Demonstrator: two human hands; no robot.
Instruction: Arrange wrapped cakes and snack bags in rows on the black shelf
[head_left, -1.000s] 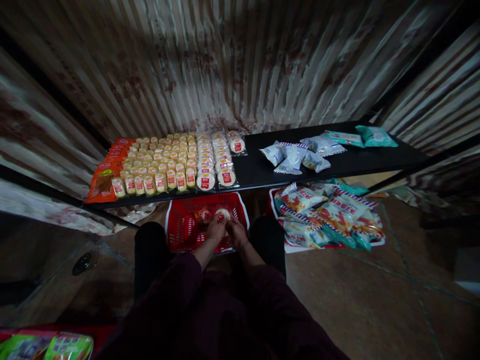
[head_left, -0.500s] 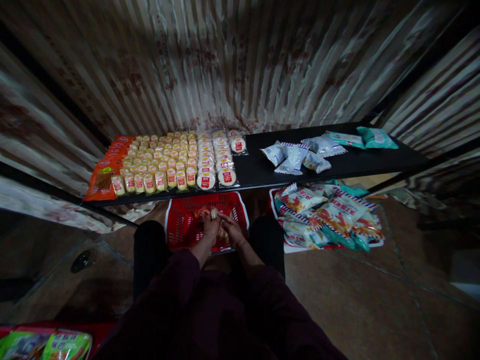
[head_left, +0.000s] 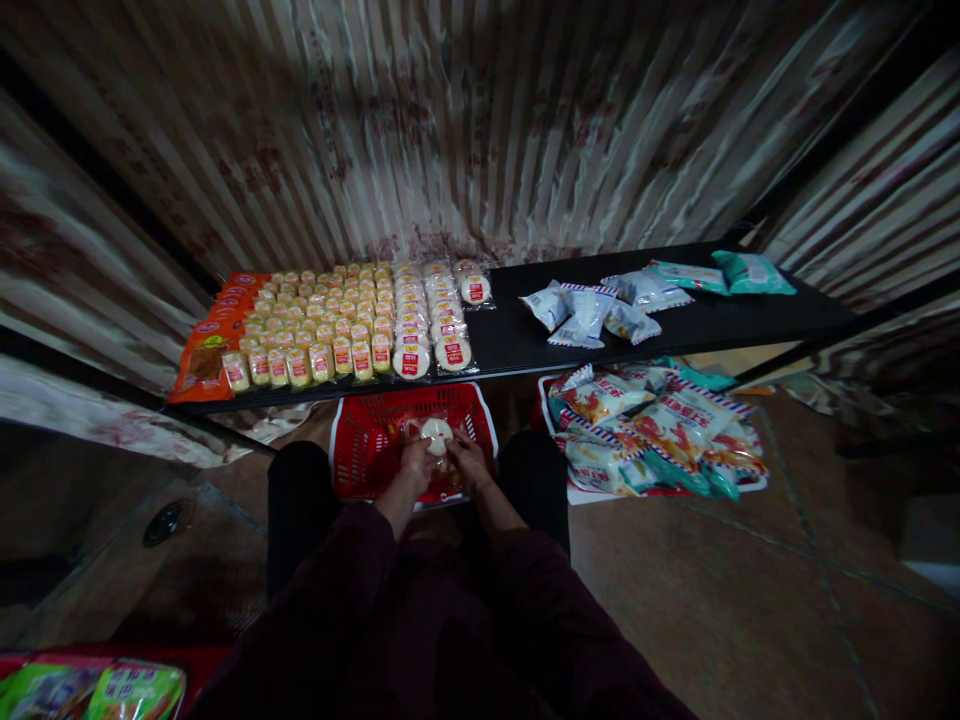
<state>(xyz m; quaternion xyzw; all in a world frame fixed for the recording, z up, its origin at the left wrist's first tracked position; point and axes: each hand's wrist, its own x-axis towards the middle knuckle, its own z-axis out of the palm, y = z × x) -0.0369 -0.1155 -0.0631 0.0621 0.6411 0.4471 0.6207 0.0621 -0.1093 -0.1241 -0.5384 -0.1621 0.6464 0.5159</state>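
Note:
Between my two hands is a round white wrapped cake (head_left: pixel 436 436), its pale unlabelled side facing up. My left hand (head_left: pixel 417 462) grips its left edge, and my right hand (head_left: pixel 468 460) grips its right edge. Both hands are over a red plastic basket (head_left: pixel 367 440) that sits between my knees. More wrapped pieces lie in the basket below, mostly covered by my hands. On the black shelf (head_left: pixel 506 335) just beyond, rows of similar round white cakes (head_left: pixel 411 360) with red labels stand beside rows of small yellow wrapped cakes (head_left: pixel 298 367).
Orange packets (head_left: pixel 208 350) line the shelf's left end. White-blue bags (head_left: pixel 581 318) and teal bags (head_left: pixel 754 274) lie on its right part. A second basket heaped with snack bags (head_left: pixel 660 430) stands right of my knee. Green packets (head_left: pixel 135 690) are at lower left. A striped curtain (head_left: pixel 480 130) hangs behind.
The round cake, earlier seen edge-on between my fingers, has been turned so its flat face shows. My hands have moved slightly apart, one at each side of it.

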